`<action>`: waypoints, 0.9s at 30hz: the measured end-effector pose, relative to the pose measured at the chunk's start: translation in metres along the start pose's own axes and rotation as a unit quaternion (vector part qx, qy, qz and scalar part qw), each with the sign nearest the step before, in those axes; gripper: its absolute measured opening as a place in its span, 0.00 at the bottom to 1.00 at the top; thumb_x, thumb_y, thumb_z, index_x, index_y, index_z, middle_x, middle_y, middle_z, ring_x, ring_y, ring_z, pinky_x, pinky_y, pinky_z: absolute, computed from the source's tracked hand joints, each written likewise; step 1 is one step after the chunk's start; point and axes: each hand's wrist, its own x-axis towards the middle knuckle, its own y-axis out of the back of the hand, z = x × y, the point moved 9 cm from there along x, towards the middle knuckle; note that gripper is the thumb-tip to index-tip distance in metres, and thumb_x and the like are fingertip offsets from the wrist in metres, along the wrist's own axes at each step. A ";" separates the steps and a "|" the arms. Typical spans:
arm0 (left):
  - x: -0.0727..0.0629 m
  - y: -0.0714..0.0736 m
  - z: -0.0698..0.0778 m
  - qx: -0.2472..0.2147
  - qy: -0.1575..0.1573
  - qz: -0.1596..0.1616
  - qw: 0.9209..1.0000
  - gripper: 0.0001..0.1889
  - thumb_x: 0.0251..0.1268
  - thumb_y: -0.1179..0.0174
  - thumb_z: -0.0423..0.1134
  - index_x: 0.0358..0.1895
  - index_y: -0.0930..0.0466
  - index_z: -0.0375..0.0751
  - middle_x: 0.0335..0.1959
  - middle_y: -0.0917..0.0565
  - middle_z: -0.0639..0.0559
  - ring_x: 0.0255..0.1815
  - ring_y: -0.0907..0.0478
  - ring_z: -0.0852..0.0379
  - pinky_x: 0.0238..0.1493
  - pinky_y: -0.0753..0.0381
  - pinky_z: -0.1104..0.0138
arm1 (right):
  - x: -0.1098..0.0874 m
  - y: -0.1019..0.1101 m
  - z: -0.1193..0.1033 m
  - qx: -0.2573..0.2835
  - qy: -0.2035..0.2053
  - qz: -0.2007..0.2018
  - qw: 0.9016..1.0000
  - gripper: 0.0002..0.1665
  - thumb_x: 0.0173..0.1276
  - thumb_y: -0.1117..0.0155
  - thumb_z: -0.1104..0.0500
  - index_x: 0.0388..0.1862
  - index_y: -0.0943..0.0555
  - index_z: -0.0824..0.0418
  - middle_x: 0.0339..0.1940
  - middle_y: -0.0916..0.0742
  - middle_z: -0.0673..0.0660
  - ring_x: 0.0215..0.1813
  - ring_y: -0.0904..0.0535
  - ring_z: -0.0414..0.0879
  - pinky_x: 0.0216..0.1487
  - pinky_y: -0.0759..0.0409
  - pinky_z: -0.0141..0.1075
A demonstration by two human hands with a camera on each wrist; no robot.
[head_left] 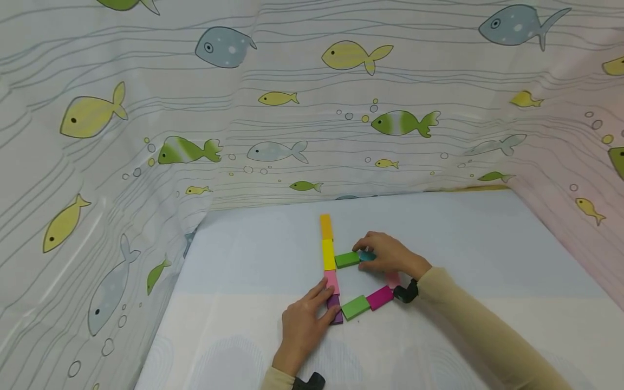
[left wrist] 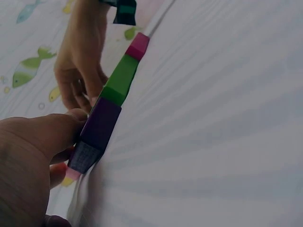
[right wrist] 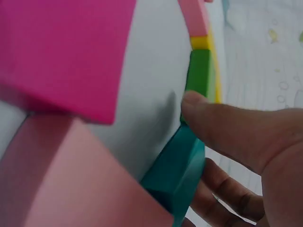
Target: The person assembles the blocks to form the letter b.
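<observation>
Flat coloured blocks lie end to end in a P-like outline. Its left column runs from an orange block (head_left: 326, 226) through a yellow block (head_left: 329, 254) and a pink block (head_left: 331, 280) to a purple block (head_left: 335, 310). My left hand (head_left: 304, 327) holds the purple block, thumb on it, fingertips at the pink block's left edge. My right hand (head_left: 390, 253) pinches a teal block (right wrist: 173, 158) at the end of a green block (head_left: 347, 259). In the right wrist view, the thumb (right wrist: 203, 111) lies over their joint, fingers behind the teal block.
A lighter green block (head_left: 356, 307) and a magenta block (head_left: 379, 298) form the lower side. Another pink block (head_left: 392, 279) stands at the right, partly under the right wrist. The white table (head_left: 244, 260) is backed by a fish-patterned curtain (head_left: 273, 119).
</observation>
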 end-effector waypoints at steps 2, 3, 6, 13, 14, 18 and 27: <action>0.000 0.000 0.000 0.000 -0.003 0.001 1.000 0.25 0.62 0.23 0.52 0.62 0.11 0.52 0.67 0.14 0.58 0.54 0.09 0.49 0.29 0.22 0.73 | 0.002 -0.001 0.001 -0.005 -0.004 -0.002 1.000 0.23 0.64 0.18 0.52 0.57 0.11 0.55 0.47 0.12 0.51 0.45 0.19 0.44 0.53 0.15 0.41; 0.000 0.000 0.000 -0.001 -0.004 0.001 1.000 0.25 0.62 0.23 0.52 0.62 0.11 0.52 0.67 0.14 0.57 0.54 0.09 0.49 0.29 0.21 0.73 | 0.002 -0.002 0.003 -0.008 -0.008 -0.002 1.000 0.23 0.64 0.18 0.52 0.57 0.10 0.55 0.46 0.12 0.51 0.45 0.19 0.43 0.53 0.15 0.41; 0.000 0.000 0.000 -0.003 -0.007 0.002 1.000 0.25 0.62 0.23 0.51 0.62 0.11 0.52 0.67 0.14 0.57 0.55 0.09 0.49 0.32 0.18 0.72 | 0.004 -0.002 0.004 -0.018 -0.007 0.000 1.000 0.24 0.64 0.18 0.52 0.58 0.11 0.55 0.46 0.12 0.50 0.44 0.19 0.43 0.52 0.14 0.40; 0.000 0.000 -0.001 -0.003 -0.005 -0.001 1.000 0.25 0.62 0.23 0.52 0.62 0.11 0.52 0.67 0.14 0.57 0.55 0.10 0.50 0.32 0.18 0.72 | 0.006 -0.002 0.001 -0.034 -0.002 -0.001 0.999 0.23 0.64 0.18 0.52 0.57 0.10 0.54 0.46 0.13 0.50 0.43 0.19 0.41 0.51 0.15 0.39; 0.000 0.000 -0.001 -0.004 -0.005 -0.001 1.000 0.25 0.62 0.23 0.52 0.62 0.11 0.52 0.67 0.14 0.57 0.55 0.10 0.50 0.32 0.19 0.73 | 0.007 -0.003 0.001 -0.039 -0.002 -0.001 0.999 0.22 0.64 0.18 0.52 0.57 0.10 0.54 0.46 0.13 0.49 0.42 0.20 0.41 0.51 0.15 0.39; 0.000 0.000 -0.001 -0.004 -0.004 -0.001 1.000 0.25 0.63 0.23 0.53 0.62 0.11 0.52 0.67 0.14 0.57 0.54 0.09 0.50 0.30 0.21 0.75 | 0.008 -0.002 -0.001 -0.052 -0.002 -0.002 0.999 0.21 0.64 0.18 0.52 0.55 0.09 0.54 0.46 0.13 0.50 0.42 0.20 0.41 0.51 0.15 0.38; 0.001 0.001 -0.001 -0.008 0.000 -0.002 1.000 0.25 0.63 0.24 0.53 0.62 0.11 0.52 0.67 0.15 0.57 0.57 0.10 0.51 0.32 0.21 0.75 | 0.012 0.002 0.000 -0.066 -0.003 -0.003 0.998 0.21 0.65 0.18 0.52 0.56 0.09 0.55 0.48 0.12 0.52 0.44 0.18 0.44 0.53 0.14 0.41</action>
